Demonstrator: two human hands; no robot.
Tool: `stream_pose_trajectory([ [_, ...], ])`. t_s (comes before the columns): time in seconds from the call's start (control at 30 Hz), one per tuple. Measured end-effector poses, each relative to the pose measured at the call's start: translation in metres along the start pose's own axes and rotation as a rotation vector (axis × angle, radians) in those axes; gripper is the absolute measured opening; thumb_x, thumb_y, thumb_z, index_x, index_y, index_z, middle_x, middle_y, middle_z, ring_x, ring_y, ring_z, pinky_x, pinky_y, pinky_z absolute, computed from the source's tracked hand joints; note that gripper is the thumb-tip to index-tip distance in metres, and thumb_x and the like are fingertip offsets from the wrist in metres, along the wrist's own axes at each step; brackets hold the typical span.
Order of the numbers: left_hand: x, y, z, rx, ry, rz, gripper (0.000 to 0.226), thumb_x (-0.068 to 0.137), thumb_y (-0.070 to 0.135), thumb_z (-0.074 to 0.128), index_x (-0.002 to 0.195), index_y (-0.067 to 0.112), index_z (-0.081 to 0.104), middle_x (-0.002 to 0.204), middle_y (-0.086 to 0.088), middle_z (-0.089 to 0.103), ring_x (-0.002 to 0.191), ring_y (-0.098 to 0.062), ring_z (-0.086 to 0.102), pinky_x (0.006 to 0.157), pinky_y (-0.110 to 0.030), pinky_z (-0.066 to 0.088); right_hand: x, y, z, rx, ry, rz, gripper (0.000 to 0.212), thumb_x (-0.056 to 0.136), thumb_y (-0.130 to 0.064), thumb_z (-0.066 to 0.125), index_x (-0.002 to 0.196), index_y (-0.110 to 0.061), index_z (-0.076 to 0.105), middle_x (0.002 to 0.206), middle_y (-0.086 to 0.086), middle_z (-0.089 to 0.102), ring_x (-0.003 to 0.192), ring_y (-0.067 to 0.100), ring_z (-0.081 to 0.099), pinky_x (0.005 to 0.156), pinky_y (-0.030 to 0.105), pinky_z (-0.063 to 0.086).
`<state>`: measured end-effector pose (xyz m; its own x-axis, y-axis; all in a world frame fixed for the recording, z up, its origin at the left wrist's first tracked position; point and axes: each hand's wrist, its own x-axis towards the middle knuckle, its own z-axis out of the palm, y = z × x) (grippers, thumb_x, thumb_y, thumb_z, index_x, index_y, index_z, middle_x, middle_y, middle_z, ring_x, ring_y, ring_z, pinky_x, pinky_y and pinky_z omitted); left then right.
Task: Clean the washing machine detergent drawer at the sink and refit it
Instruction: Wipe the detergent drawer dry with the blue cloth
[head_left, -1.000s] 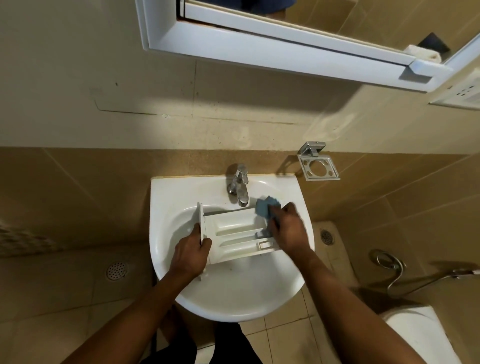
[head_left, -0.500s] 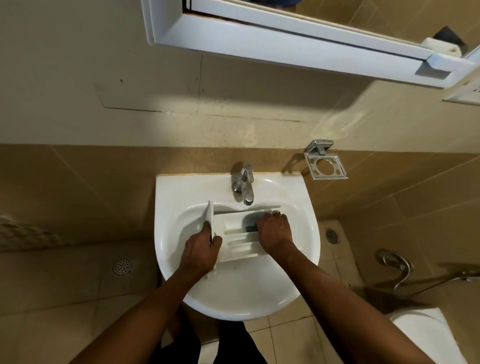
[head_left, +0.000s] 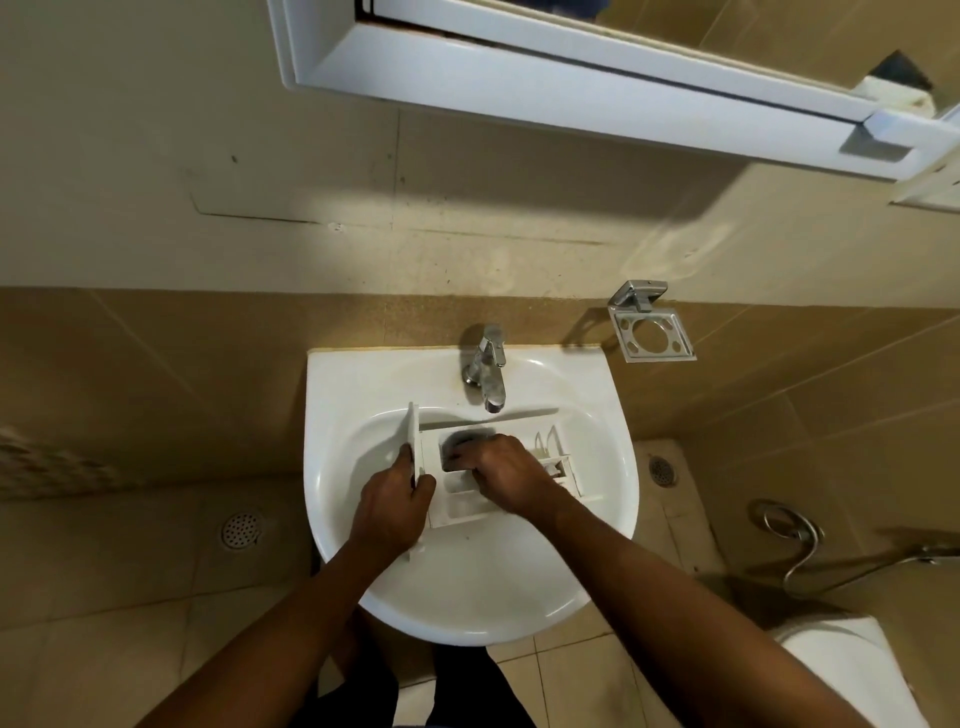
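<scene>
My left hand (head_left: 393, 501) is clamped around the flat front panel of the white plastic detergent drawer (head_left: 470, 506), which lies across the basin of the white ceramic sink (head_left: 337, 467) under the chrome tap (head_left: 488, 371). My right hand (head_left: 506, 475) is closed on a dark cloth (head_left: 465, 439), pressing it into the drawer's rear compartment.

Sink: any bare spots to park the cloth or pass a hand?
Free: sink rim left of the tap, rim right of it, and the near bowl below the drawer. Crowded: mid-bowl, where the left hand grips the drawer front and the right hand presses the cloth inside.
</scene>
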<state>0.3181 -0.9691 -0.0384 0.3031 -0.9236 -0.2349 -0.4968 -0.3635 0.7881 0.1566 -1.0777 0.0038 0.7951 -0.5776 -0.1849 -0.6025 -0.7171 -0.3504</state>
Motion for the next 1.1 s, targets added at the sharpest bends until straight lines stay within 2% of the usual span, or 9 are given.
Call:
stream_pose_trajectory([
  [0.17,-0.001,-0.001,0.002,0.015,-0.004,-0.004,0.047,0.103,0.029,0.051,0.145,0.009,0.05,0.101,-0.01,0.074,0.087,-0.027,0.069,0.082,-0.041,0.056,-0.014,0.031,-0.02,-0.343,-0.259,0.212,0.025,0.103,-0.019,0.049,0.114,-0.009,0.07,0.121,0.016,0.068,0.114,0.037,0.062,0.1,0.042,0.048],
  [0.33,-0.003,0.004,0.005,0.004,0.008,-0.005,0.047,0.104,0.029,0.05,0.145,0.006,0.05,0.105,-0.009,0.074,0.09,-0.024,0.07,0.084,-0.038,0.057,-0.026,0.04,-0.016,-0.381,-0.235,0.341,0.026,0.101,-0.017,0.052,0.119,-0.012,0.07,0.126,0.011,0.067,0.119,0.032,0.062,0.105,0.036,0.044],
  [0.5,-0.003,0.004,0.001,0.013,-0.013,-0.031,0.049,0.104,0.031,0.049,0.148,0.009,0.047,0.101,-0.009,0.074,0.088,-0.024,0.07,0.084,-0.042,0.058,-0.016,0.009,0.003,0.16,0.364,0.757,0.021,0.087,0.0,0.06,0.097,-0.007,0.077,0.101,0.012,0.076,0.096,0.032,0.07,0.088,0.034,0.053],
  [0.63,-0.002,0.004,0.001,0.05,-0.037,-0.035,0.05,0.105,0.03,0.046,0.151,0.011,0.044,0.094,-0.011,0.073,0.084,-0.026,0.068,0.08,-0.041,0.056,0.001,-0.034,0.007,0.469,0.448,0.646,0.031,0.082,0.009,0.056,0.092,-0.01,0.079,0.094,0.004,0.079,0.088,0.018,0.072,0.085,0.014,0.051],
  [0.77,-0.004,0.0,-0.006,0.033,-0.033,-0.049,0.053,0.108,0.037,0.037,0.158,0.019,0.037,0.097,-0.009,0.073,0.088,-0.025,0.069,0.085,-0.041,0.055,0.011,-0.06,0.001,0.713,0.598,0.696,0.036,0.084,0.01,0.056,0.09,-0.015,0.082,0.089,-0.009,0.077,0.083,0.0,0.069,0.086,0.027,0.057],
  [0.9,-0.004,-0.002,-0.007,0.044,-0.03,-0.047,0.057,0.109,0.043,0.031,0.161,0.019,0.03,0.091,-0.01,0.072,0.085,-0.024,0.068,0.085,-0.04,0.056,0.005,-0.075,-0.007,0.666,0.92,0.51,0.039,0.091,0.01,0.059,0.107,-0.02,0.078,0.117,-0.008,0.074,0.113,-0.001,0.066,0.101,0.019,0.051],
  [1.0,-0.005,0.001,-0.004,0.025,-0.036,-0.038,0.054,0.11,0.042,0.031,0.159,0.018,0.034,0.091,-0.009,0.072,0.085,-0.025,0.069,0.082,-0.038,0.054,0.01,-0.074,0.001,0.484,0.633,0.297,0.044,0.087,0.008,0.061,0.126,-0.011,0.071,0.137,0.011,0.065,0.129,0.02,0.059,0.109,0.015,0.039],
  [1.07,-0.005,0.002,-0.004,0.013,-0.031,-0.035,0.051,0.11,0.038,0.032,0.158,0.019,0.036,0.1,-0.012,0.074,0.091,-0.027,0.07,0.085,-0.038,0.052,0.014,-0.072,0.008,0.362,0.39,0.283,0.047,0.091,0.004,0.061,0.135,-0.01,0.065,0.142,0.012,0.061,0.133,0.027,0.055,0.115,0.028,0.039],
  [1.1,-0.005,0.003,-0.006,0.001,-0.022,-0.035,0.05,0.111,0.036,0.033,0.157,0.019,0.037,0.103,-0.013,0.074,0.094,-0.028,0.07,0.086,-0.037,0.051,0.016,-0.071,0.01,0.319,0.392,0.264,0.044,0.092,0.002,0.061,0.133,-0.01,0.067,0.137,0.011,0.065,0.128,0.027,0.059,0.114,0.035,0.045],
])
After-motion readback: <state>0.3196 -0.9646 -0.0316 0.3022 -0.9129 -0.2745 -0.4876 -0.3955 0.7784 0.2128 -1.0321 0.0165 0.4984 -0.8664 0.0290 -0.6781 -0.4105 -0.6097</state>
